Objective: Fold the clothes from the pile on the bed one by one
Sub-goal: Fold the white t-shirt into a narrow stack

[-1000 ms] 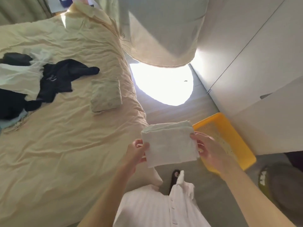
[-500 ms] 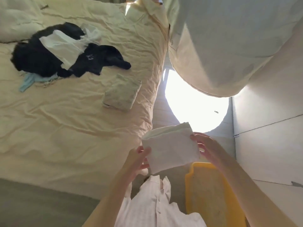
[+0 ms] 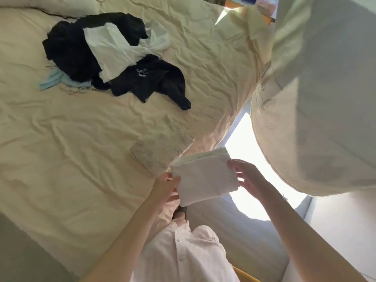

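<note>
A folded white cloth (image 3: pixel 205 178) hangs in the air at the bed's near corner. My left hand (image 3: pixel 165 187) pinches its left edge and my right hand (image 3: pixel 247 178) holds its right edge, fingers curled behind it. Just beyond it on the cream bedsheet (image 3: pixel 61 159) lies a folded pale patterned cloth (image 3: pixel 162 147). The pile of unfolded clothes (image 3: pixel 105 55), black, white and light blue pieces tangled together, sits farther back on the bed.
A large pale curtain (image 3: pixel 317 98) hangs on the right above a bright sunlit patch of floor (image 3: pixel 244 151). A corner of a yellow tray (image 3: pixel 244 276) shows at the bottom edge. My pale shirt front (image 3: pixel 183 253) is below.
The view has swung left toward the bed. The folded white cloth, held by both hands, has come from above the yellow tray to the bed's edge beside the folded patterned cloth.
</note>
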The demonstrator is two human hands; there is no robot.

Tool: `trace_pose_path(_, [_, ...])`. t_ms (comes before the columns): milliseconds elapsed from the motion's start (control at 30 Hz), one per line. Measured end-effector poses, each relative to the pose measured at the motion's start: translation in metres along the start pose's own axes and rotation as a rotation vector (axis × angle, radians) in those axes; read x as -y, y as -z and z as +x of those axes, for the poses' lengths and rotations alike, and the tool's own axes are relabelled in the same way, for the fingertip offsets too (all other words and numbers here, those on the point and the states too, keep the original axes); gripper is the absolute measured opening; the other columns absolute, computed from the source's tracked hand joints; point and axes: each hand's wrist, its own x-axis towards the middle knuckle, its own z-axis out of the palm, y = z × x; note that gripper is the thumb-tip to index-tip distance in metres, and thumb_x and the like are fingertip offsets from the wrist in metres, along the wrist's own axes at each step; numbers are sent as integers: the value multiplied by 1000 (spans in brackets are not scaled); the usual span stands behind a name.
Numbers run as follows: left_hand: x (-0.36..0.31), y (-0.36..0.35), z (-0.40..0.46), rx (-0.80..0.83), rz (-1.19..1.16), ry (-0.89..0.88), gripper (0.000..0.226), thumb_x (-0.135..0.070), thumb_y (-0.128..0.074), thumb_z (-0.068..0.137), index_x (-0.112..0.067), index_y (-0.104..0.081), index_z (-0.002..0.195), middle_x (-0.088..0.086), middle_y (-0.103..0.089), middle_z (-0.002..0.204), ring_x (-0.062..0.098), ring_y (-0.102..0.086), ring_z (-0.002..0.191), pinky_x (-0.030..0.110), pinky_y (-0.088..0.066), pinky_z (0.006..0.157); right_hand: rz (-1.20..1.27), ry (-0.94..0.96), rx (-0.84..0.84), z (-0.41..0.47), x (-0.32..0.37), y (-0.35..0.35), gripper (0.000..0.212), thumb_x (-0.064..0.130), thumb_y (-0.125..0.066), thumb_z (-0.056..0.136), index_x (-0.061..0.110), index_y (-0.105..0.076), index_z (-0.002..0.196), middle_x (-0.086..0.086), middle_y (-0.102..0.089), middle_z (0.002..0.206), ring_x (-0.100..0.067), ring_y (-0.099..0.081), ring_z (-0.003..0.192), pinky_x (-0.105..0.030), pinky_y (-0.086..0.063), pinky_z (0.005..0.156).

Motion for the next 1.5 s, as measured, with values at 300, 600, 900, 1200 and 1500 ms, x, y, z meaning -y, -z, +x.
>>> trace_pose_path(300, [-88, -79, 114, -185, -120, 23, 10, -5, -49, 90, -11, -57, 95, 3, -59, 90, 22, -63, 79, 35, -56, 69, -203, -54, 100, 162, 122, 33, 23, 14, -58, 88, 5, -63, 109, -6, -61, 90, -21, -56, 76, -24, -45, 51])
trace_pose_path(600, [-119, -143, 245, -352, -152, 159, 28, -9, -43, 91, -9, -46, 119, 3, -56, 104, 17, -53, 90, 23, -41, 69, -531, -132, 133, 329, 173, 14, 28, -4, -54, 85, 5, -64, 110, -10, -59, 91, -18, -52, 72, -26, -38, 59])
trace_pose_path(900, [-123, -121, 269, -669, -78, 47, 16, -10, -42, 95, -15, -47, 109, -7, -52, 87, 10, -51, 76, 24, -41, 64, -592, -41, 268, 374, 190, -17, 19, 5, -52, 90, 18, -65, 95, -2, -64, 93, -19, -60, 88, -31, -53, 76])
trace_pose_path(1200, [-111, -130, 282, -617, 169, 216, 45, -13, -48, 94, 0, -34, 134, 15, -49, 129, 31, -49, 117, 36, -38, 97, -790, 55, 340, 368, 164, -11, 56, 37, -67, 85, 14, -49, 133, -6, -54, 129, -24, -56, 114, -42, -48, 97])
trace_pose_path(1500, [-103, -169, 242, -710, 782, -175, 71, -8, -49, 93, -13, -8, 151, 16, -2, 158, 34, -7, 145, 45, -23, 115, -1566, 1265, 354, 325, 143, 4, 41, 5, -68, 81, 4, -61, 122, -18, -55, 132, -36, -49, 126, -53, -38, 104])
